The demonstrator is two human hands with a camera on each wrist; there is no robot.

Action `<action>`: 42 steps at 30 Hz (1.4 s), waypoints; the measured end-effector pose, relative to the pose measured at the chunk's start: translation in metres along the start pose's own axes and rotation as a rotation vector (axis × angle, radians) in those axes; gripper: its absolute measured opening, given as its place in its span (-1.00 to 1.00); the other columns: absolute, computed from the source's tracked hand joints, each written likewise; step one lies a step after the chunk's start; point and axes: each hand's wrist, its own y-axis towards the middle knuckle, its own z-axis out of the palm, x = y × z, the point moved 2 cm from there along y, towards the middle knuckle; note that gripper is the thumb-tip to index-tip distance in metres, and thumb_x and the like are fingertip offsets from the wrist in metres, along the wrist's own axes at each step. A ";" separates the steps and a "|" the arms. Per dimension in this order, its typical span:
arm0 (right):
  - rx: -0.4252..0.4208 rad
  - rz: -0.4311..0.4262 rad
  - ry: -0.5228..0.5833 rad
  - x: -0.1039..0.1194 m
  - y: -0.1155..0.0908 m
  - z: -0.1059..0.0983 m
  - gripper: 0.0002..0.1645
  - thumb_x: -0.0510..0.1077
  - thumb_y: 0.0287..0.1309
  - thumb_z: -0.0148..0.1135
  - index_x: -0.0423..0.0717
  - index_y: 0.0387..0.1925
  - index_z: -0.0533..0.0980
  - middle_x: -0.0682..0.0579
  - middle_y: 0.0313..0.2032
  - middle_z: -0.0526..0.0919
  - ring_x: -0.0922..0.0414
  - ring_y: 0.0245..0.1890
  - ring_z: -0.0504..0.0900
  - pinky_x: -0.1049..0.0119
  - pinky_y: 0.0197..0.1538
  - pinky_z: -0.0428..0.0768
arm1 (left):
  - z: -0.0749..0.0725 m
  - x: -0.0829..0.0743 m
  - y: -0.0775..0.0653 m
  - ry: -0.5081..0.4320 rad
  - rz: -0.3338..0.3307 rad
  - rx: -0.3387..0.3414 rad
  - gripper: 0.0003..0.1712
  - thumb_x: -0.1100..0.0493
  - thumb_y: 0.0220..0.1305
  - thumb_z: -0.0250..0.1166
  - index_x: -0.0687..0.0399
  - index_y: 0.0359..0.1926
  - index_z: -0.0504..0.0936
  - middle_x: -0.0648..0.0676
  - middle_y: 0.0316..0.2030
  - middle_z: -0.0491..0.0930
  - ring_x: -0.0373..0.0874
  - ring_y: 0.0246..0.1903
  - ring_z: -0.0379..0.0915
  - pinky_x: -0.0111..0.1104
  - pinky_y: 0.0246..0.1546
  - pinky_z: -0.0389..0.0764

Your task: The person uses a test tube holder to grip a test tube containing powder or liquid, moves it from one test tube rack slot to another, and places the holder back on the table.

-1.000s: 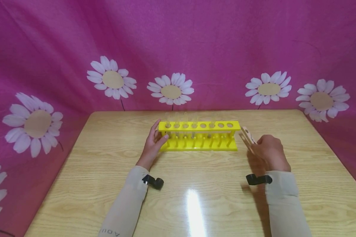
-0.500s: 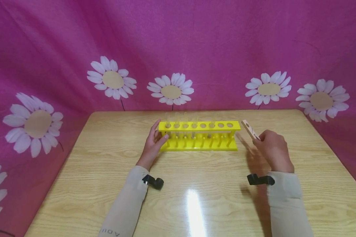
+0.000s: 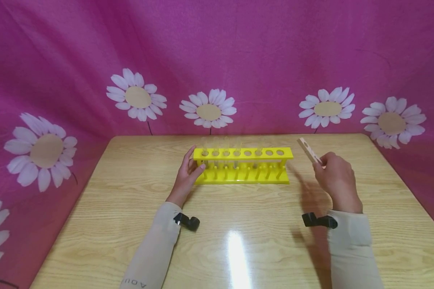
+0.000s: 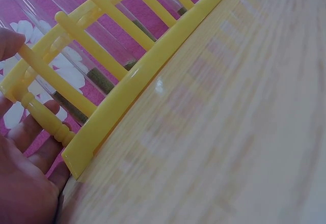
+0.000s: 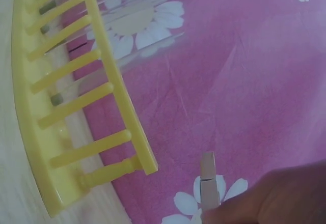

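Observation:
A yellow test tube rack [image 3: 243, 153] stands on the wooden table. Several clear test tubes [image 3: 226, 142] sit in its holes; in the left wrist view a dark greenish material [image 4: 99, 80] lies at the bottom of some. My left hand [image 3: 183, 176] grips the rack's left end, thumb in front and fingers round the side post. To the right of the rack, my right hand [image 3: 338, 178] pinches a wooden test tube holder [image 3: 308, 149] above the table. Its tip points up and to the left, apart from the rack, with no tube in it. The holder's rear is hidden in my hand.
The wooden table [image 3: 148, 160] extends around the rack on all sides. Behind it and to the sides hangs a magenta cloth [image 3: 260, 72] with white daisies. A black wrist mount [image 3: 318, 220] sticks out from each sleeve.
My right hand has lifted the wooden test tube holder and shifted it slightly to the right and farther up from the table. My left hand and the rack have stayed put.

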 end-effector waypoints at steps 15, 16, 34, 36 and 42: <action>-0.076 -0.063 0.069 0.015 -0.004 -0.001 -0.65 -0.16 0.36 0.03 -0.42 -0.05 0.37 -0.29 -0.28 0.46 -0.16 -0.33 0.40 0.10 -0.37 0.40 | 0.000 0.002 0.000 0.005 -0.014 -0.022 -0.22 0.09 0.36 0.21 -0.56 0.44 0.05 0.00 0.34 0.31 0.01 0.38 0.10 -0.10 0.33 0.21; -0.081 -0.070 0.073 0.016 -0.005 -0.001 -0.65 -0.16 0.36 0.03 -0.42 -0.05 0.37 -0.29 -0.27 0.46 -0.17 -0.33 0.40 0.09 -0.36 0.41 | 0.000 0.002 0.000 0.006 -0.019 -0.022 -0.22 0.08 0.36 0.21 -0.54 0.45 0.05 0.00 0.35 0.30 0.01 0.38 0.10 -0.10 0.33 0.21; -0.171 -0.207 0.131 0.038 -0.010 0.007 -0.61 -0.08 0.41 0.00 -0.32 0.06 0.34 -0.23 -0.35 0.52 -0.08 -0.45 0.41 0.17 -0.43 0.44 | -0.001 0.003 0.001 0.011 -0.045 -0.015 -0.20 0.03 0.36 0.21 -0.48 0.47 0.01 0.00 0.35 0.28 -0.01 0.39 0.07 -0.11 0.35 0.19; -0.155 -0.193 0.144 0.040 -0.011 0.007 -0.56 -0.05 0.42 -0.01 -0.35 0.09 0.36 -0.23 -0.33 0.52 -0.07 -0.44 0.41 0.20 -0.45 0.47 | -0.001 0.003 0.001 0.012 -0.043 -0.021 -0.20 0.04 0.36 0.21 -0.50 0.47 0.02 0.00 0.34 0.30 -0.01 0.39 0.07 -0.11 0.35 0.19; -0.149 -0.187 0.155 0.046 -0.012 0.010 -0.54 -0.04 0.42 0.01 -0.38 0.06 0.44 -0.23 -0.25 0.48 -0.07 -0.34 0.39 0.18 -0.39 0.48 | 0.000 0.004 0.002 0.022 -0.039 -0.034 -0.22 0.06 0.36 0.21 -0.58 0.44 0.05 -0.01 0.34 0.31 -0.02 0.39 0.09 -0.12 0.34 0.20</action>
